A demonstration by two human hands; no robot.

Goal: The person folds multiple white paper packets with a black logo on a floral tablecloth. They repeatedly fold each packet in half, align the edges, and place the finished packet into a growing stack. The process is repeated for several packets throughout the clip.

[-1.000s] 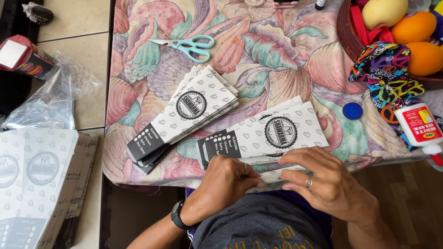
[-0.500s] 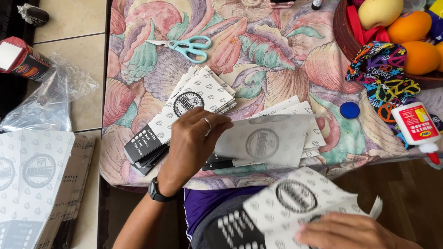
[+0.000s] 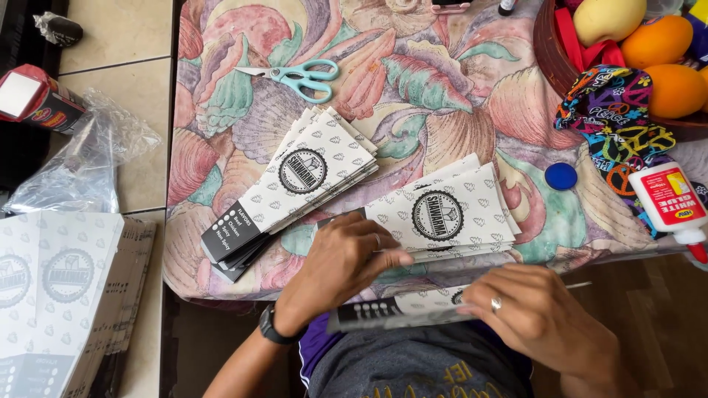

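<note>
A single flat printed paper sleeve [image 3: 402, 312], white with a black end band, is gripped at the table's near edge, just above the lap: the left hand [image 3: 341, 259] is closed over its left part with the fingers pressed down on top, and the right hand [image 3: 532, 309] is clamped on its right end, one ring being seen on each hand. Two stacks of the same sleeves are counted on the flowered tablecloth [image 3: 457, 88]: a left stack [image 3: 295, 184], fanned and tilted with its black ends toward the near-left corner, and a right stack [image 3: 446, 214], lying just beyond the hands and touched by the left fingertips (the number of sleeves in either stack cannot be told). A third, larger pile of sleeves [image 3: 59, 295] is seen on the floor at the left, beside a crumpled clear plastic bag [image 3: 81, 166]. One pair of teal-handled scissors [image 3: 295, 75] is laid shut beyond the left stack, well apart from the hands. One blue bottle cap [image 3: 561, 176] is found to the right of the right stack, and one white glue bottle [image 3: 672, 203] lies near the right table edge, tilted. A brown bowl [image 3: 549, 44] at the far right corner is filled with fruit, three pieces being visible, with a patterned cloth [image 3: 616, 121] draped over its rim.
</note>
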